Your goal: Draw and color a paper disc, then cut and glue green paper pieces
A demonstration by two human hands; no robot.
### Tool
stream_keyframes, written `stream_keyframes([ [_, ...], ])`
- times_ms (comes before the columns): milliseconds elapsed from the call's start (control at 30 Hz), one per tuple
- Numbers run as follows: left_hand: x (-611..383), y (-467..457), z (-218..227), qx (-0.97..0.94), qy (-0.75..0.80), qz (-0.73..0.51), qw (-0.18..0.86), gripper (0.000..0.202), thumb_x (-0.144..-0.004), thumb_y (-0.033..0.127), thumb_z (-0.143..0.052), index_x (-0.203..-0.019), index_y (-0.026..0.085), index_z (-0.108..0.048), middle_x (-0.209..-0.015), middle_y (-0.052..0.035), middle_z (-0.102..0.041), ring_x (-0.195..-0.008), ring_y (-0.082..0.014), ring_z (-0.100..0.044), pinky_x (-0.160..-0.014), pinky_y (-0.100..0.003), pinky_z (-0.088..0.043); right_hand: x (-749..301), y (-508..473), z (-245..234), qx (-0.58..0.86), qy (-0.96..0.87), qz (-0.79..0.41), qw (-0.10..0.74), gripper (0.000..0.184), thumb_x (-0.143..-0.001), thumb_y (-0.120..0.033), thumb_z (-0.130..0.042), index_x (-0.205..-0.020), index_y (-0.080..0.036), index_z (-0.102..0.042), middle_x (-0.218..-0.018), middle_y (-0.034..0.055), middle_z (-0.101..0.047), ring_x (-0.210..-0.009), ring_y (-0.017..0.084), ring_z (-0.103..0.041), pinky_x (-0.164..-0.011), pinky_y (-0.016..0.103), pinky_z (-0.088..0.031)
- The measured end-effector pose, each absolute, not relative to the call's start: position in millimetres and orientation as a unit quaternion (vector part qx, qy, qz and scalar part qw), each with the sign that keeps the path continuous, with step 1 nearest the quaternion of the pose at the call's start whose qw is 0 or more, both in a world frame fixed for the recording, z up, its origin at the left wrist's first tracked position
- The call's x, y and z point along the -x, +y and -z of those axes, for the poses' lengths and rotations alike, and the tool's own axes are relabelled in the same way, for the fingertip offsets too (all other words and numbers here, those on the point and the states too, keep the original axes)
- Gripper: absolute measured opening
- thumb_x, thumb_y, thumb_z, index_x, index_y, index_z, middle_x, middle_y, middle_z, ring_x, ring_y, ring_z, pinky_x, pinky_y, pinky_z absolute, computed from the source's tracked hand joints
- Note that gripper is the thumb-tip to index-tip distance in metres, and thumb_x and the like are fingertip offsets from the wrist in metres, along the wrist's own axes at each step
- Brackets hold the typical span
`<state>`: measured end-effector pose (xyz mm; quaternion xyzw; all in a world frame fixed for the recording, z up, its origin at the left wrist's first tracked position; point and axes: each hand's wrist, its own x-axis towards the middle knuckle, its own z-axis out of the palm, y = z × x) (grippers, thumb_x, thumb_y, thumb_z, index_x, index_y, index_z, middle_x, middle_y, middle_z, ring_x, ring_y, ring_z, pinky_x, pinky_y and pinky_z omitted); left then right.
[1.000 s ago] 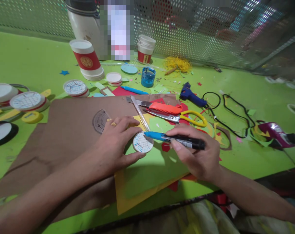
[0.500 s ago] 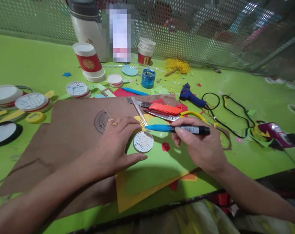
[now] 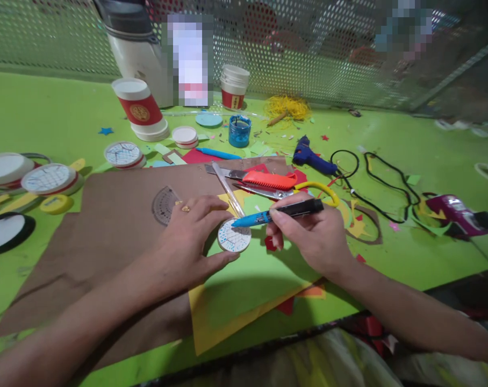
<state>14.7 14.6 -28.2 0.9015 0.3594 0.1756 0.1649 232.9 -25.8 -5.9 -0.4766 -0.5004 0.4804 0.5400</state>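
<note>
My right hand (image 3: 314,234) grips a blue marker (image 3: 295,208), its black end up to the right. The marker's tip meets the upper part of a small white disc (image 3: 232,243) that carries thin dark lines and blue dots. My left hand (image 3: 191,231) steadies the disc from the left, thumb below it and fingertips above. Green paper (image 3: 244,290) lies under the disc, over a yellow sheet (image 3: 199,333). Just behind the disc are a clear tube-like stick (image 3: 227,188), yellow-handled scissors (image 3: 316,188) and an orange utility knife (image 3: 268,180).
Brown card (image 3: 115,215) bears a protractor (image 3: 163,205). Patterned lids (image 3: 50,178) lie left. Paper cups (image 3: 140,110), a blue paint jar (image 3: 239,131) and a jug (image 3: 135,59) stand behind. A blue glue gun (image 3: 313,157) with a black cord lies right, by a purple tool (image 3: 453,212).
The marker has tilted and moved left and down, so its tip now touches the disc. My left hand stays around the disc. The whole view has shifted slightly.
</note>
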Motion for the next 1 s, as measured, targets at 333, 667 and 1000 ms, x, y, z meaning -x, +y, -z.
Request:
stream_keyframes([
  [333, -15.5, 14.8, 27.6, -0.900, 0.360, -0.174, 0.174, 0.046, -0.081, 0.044, -0.066, -0.117, 0.017, -0.056, -0.130, -0.0148, -0.056, -0.120, -0.0347, -0.050, -0.094, -0.053, -0.037, -232.6, -28.2, 12.1, 0.484, -0.535, -0.433, 0.540, 0.005, -0.082, -0.016, -0.070, -0.083, -0.017, -0.065, -0.063, -0.0006, -0.068, -0.047, 0.012, -0.064, -0.046, 0.024, -0.056],
  [667, -15.4, 14.9, 28.0, -0.897, 0.369, -0.168, 0.175, 0.046, -0.079, 0.044, -0.067, -0.116, 0.019, -0.056, -0.129, -0.0142, -0.057, -0.120, -0.0348, -0.050, -0.095, -0.053, -0.036, -232.8, -30.7, 18.7, 0.498, -0.557, -0.406, 0.526, 0.008, -0.082, -0.019, -0.073, -0.086, -0.018, -0.067, -0.066, -0.0009, -0.069, -0.053, 0.012, -0.066, -0.052, 0.025, -0.058],
  [1000, -15.9, 14.5, 27.7, -0.900, 0.365, -0.164, 0.175, 0.046, -0.080, 0.044, -0.065, -0.117, 0.019, -0.055, -0.131, -0.0145, -0.056, -0.122, -0.0345, -0.049, -0.095, -0.053, -0.036, -235.7, -32.4, 16.7, 0.504, -0.574, -0.391, 0.514, 0.008, -0.083, -0.021, -0.072, -0.088, -0.019, -0.066, -0.066, -0.0006, -0.068, -0.053, 0.013, -0.066, -0.053, 0.026, -0.058],
])
